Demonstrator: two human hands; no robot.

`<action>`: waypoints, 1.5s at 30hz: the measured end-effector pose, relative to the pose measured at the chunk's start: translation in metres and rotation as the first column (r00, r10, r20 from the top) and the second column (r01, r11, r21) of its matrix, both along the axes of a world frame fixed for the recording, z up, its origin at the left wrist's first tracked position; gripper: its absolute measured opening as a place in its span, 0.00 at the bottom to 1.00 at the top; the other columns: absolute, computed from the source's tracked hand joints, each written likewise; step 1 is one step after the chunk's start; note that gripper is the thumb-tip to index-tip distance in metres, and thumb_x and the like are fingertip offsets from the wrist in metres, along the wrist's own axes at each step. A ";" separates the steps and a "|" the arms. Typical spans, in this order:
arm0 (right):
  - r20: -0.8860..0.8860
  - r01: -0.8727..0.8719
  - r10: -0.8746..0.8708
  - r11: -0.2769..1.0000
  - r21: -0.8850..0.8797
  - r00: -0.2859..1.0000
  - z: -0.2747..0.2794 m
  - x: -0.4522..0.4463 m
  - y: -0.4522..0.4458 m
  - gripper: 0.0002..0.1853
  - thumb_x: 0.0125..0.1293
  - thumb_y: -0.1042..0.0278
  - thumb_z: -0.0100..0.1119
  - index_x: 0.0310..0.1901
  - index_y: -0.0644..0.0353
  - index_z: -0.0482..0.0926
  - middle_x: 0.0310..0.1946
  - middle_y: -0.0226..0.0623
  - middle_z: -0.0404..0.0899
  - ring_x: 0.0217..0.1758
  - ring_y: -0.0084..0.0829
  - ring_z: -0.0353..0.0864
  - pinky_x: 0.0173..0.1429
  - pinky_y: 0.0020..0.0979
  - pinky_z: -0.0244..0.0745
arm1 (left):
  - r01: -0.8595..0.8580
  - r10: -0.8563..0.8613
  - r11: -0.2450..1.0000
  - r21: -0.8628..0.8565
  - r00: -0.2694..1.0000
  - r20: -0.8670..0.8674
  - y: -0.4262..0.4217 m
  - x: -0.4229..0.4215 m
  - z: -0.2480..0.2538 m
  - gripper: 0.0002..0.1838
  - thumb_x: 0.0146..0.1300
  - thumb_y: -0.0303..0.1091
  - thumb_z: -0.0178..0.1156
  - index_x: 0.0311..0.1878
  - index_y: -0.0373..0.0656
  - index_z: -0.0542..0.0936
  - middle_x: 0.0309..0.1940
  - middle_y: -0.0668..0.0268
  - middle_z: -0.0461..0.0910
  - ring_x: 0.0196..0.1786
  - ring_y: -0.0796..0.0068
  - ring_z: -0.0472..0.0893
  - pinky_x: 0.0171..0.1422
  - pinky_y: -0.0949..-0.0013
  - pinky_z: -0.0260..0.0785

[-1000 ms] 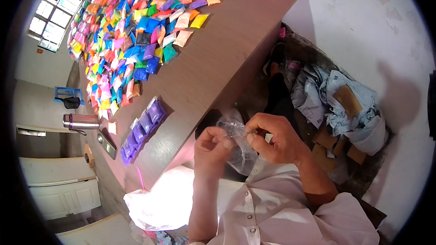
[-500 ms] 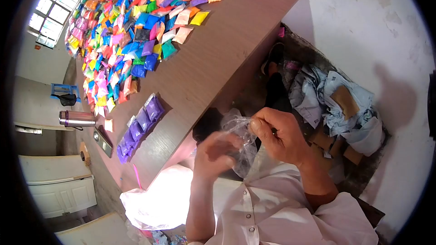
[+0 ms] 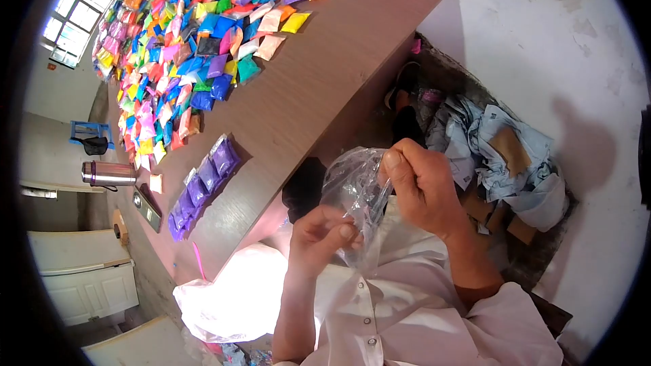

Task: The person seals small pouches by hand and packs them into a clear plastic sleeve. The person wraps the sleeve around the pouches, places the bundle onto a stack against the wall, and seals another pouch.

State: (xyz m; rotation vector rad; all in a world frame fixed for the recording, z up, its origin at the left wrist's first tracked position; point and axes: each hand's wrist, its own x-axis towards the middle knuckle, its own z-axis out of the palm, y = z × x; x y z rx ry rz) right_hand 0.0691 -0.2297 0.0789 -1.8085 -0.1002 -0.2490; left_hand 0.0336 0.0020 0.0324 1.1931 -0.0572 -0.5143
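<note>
A clear plastic bag point(image 3: 354, 179) hangs between my two hands in front of my shirt. My right hand point(image 3: 422, 186) pinches its upper right edge between thumb and fingers. On the lower left side of the bag, my left hand point(image 3: 324, 236) has its thumb and fingers closed on the film. The bag looks crumpled, and I see nothing inside it. To the left on the table lies a row of purple packets point(image 3: 203, 186), overlapping one another.
A large heap of small colourful packets point(image 3: 196, 47) covers the far left of the brown table point(image 3: 339, 74). A steel flask point(image 3: 112, 173) and a phone point(image 3: 146, 207) lie near its left edge. A white bag point(image 3: 234, 291) sits below. Crumpled grey wrapping point(image 3: 515, 156) and cardboard lie at right.
My left hand, blurred before with its fingers apart, now grips the bag's lower left side. The bag is spread wider, and my right hand has risen slightly.
</note>
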 end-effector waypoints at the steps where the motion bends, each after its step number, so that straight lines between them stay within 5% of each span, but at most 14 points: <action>1: -0.021 -0.019 0.019 1.000 0.014 1.000 0.002 0.002 -0.003 0.12 0.81 0.70 0.55 0.36 0.66 0.74 0.24 0.45 0.74 0.24 0.39 0.73 0.32 0.36 0.72 | 0.026 -0.026 1.000 0.011 0.999 0.035 0.002 0.000 -0.003 0.16 0.74 0.42 0.72 0.51 0.39 0.83 0.39 0.57 0.90 0.39 0.68 0.90 0.44 0.66 0.84; 4: -0.032 -0.063 0.067 0.994 0.091 0.997 0.002 0.005 -0.008 0.14 0.82 0.69 0.54 0.35 0.66 0.75 0.23 0.41 0.74 0.25 0.30 0.71 0.33 0.33 0.71 | -0.007 0.004 0.985 -0.174 1.000 -0.016 0.003 0.002 -0.004 0.07 0.78 0.27 0.63 0.50 0.33 0.83 0.45 0.53 0.90 0.44 0.67 0.90 0.52 0.65 0.83; 8: -0.045 -0.085 0.103 0.952 0.293 0.994 -0.001 0.008 -0.004 0.15 0.83 0.67 0.55 0.35 0.66 0.76 0.23 0.31 0.72 0.29 0.16 0.66 0.33 0.27 0.67 | -0.092 -0.039 0.901 -0.423 0.956 -0.291 -0.001 0.016 0.003 0.13 0.80 0.29 0.61 0.60 0.31 0.81 0.49 0.54 0.89 0.48 0.67 0.89 0.55 0.65 0.82; 10: -0.068 -0.089 0.113 0.953 0.289 0.991 -0.006 0.010 -0.001 0.15 0.83 0.67 0.55 0.35 0.65 0.75 0.24 0.30 0.71 0.29 0.15 0.65 0.33 0.27 0.66 | -0.162 0.138 0.979 0.122 0.973 0.185 -0.014 0.018 0.010 0.20 0.78 0.33 0.64 0.68 0.36 0.80 0.50 0.55 0.89 0.45 0.71 0.88 0.48 0.70 0.82; 11: -0.094 -0.092 0.124 0.953 0.287 0.988 -0.008 0.010 0.001 0.15 0.83 0.67 0.55 0.35 0.65 0.75 0.24 0.29 0.71 0.29 0.14 0.64 0.32 0.26 0.65 | -0.225 0.154 0.955 0.191 0.932 0.327 -0.021 0.024 0.015 0.27 0.74 0.30 0.68 0.73 0.35 0.76 0.54 0.55 0.87 0.47 0.73 0.88 0.48 0.70 0.81; 16: -0.135 -0.095 0.120 0.979 0.178 0.984 -0.023 0.009 0.002 0.16 0.86 0.64 0.53 0.37 0.64 0.76 0.27 0.30 0.76 0.29 0.15 0.69 0.33 0.26 0.69 | -0.452 0.197 0.718 0.529 0.861 0.468 -0.019 0.038 0.028 0.39 0.66 0.32 0.76 0.78 0.38 0.71 0.66 0.53 0.82 0.57 0.68 0.87 0.56 0.69 0.80; 18: -0.151 -0.122 0.142 0.983 0.134 0.978 -0.026 0.009 0.000 0.17 0.88 0.62 0.51 0.39 0.63 0.78 0.31 0.30 0.83 0.29 0.15 0.76 0.33 0.24 0.72 | -0.710 -0.132 0.527 0.466 0.474 0.871 -0.022 0.048 0.029 0.39 0.63 0.32 0.79 0.77 0.39 0.74 0.65 0.53 0.83 0.56 0.61 0.88 0.58 0.66 0.80; 22: -0.181 -0.159 0.185 0.976 0.151 0.966 -0.017 0.008 0.003 0.17 0.85 0.62 0.57 0.37 0.65 0.77 0.25 0.31 0.78 0.28 0.17 0.72 0.33 0.27 0.71 | -0.687 -0.266 0.520 0.507 0.434 0.861 -0.025 0.057 0.034 0.33 0.62 0.31 0.79 0.70 0.38 0.80 0.58 0.54 0.88 0.51 0.59 0.89 0.56 0.64 0.81; 24: -0.196 -0.178 0.205 0.973 0.149 0.959 -0.016 0.007 0.005 0.17 0.82 0.62 0.60 0.36 0.67 0.76 0.23 0.33 0.74 0.27 0.19 0.69 0.32 0.30 0.70 | -0.455 -0.155 0.712 0.534 0.640 0.752 -0.023 0.057 0.027 0.20 0.63 0.27 0.76 0.59 0.37 0.86 0.48 0.56 0.90 0.47 0.63 0.90 0.54 0.64 0.81; 27: -0.211 -0.149 0.179 0.977 0.153 0.961 -0.016 0.007 0.005 0.16 0.81 0.62 0.62 0.38 0.67 0.80 0.22 0.32 0.78 0.27 0.18 0.74 0.32 0.28 0.72 | -0.390 -0.174 0.720 0.574 0.700 0.693 -0.014 0.058 0.021 0.13 0.65 0.25 0.74 0.52 0.36 0.88 0.43 0.57 0.91 0.46 0.68 0.89 0.53 0.66 0.81; 36: -0.166 -0.113 0.139 0.981 0.157 0.976 -0.022 0.009 0.008 0.12 0.82 0.65 0.64 0.43 0.66 0.85 0.25 0.30 0.82 0.28 0.16 0.80 0.34 0.22 0.76 | -0.479 -0.112 0.706 0.522 0.652 0.750 -0.018 0.053 0.026 0.10 0.68 0.27 0.73 0.50 0.37 0.89 0.40 0.60 0.91 0.41 0.71 0.89 0.46 0.69 0.81; 39: -0.132 -0.176 0.195 0.974 0.143 0.972 -0.018 0.004 0.011 0.10 0.81 0.66 0.65 0.46 0.65 0.86 0.27 0.27 0.80 0.30 0.15 0.79 0.36 0.22 0.76 | -0.485 -0.115 0.712 0.508 0.633 0.766 -0.017 0.056 0.024 0.11 0.69 0.30 0.74 0.51 0.37 0.89 0.39 0.60 0.91 0.40 0.73 0.89 0.45 0.71 0.80; 41: -0.249 -0.236 0.327 0.912 0.335 0.911 -0.016 0.001 0.010 0.11 0.77 0.65 0.67 0.48 0.66 0.86 0.30 0.30 0.84 0.33 0.16 0.79 0.38 0.25 0.75 | -0.483 -0.105 0.711 0.511 0.646 0.756 -0.013 0.055 0.023 0.12 0.66 0.27 0.75 0.51 0.39 0.89 0.38 0.61 0.90 0.38 0.70 0.88 0.43 0.69 0.79; 45: -0.232 -0.336 0.379 0.919 0.207 0.896 -0.031 -0.008 0.001 0.10 0.77 0.67 0.67 0.50 0.66 0.86 0.32 0.30 0.86 0.33 0.16 0.80 0.39 0.24 0.76 | -0.496 -0.031 0.728 0.474 0.667 0.745 -0.008 0.055 0.024 0.13 0.63 0.23 0.75 0.50 0.41 0.89 0.36 0.62 0.89 0.36 0.66 0.87 0.41 0.68 0.78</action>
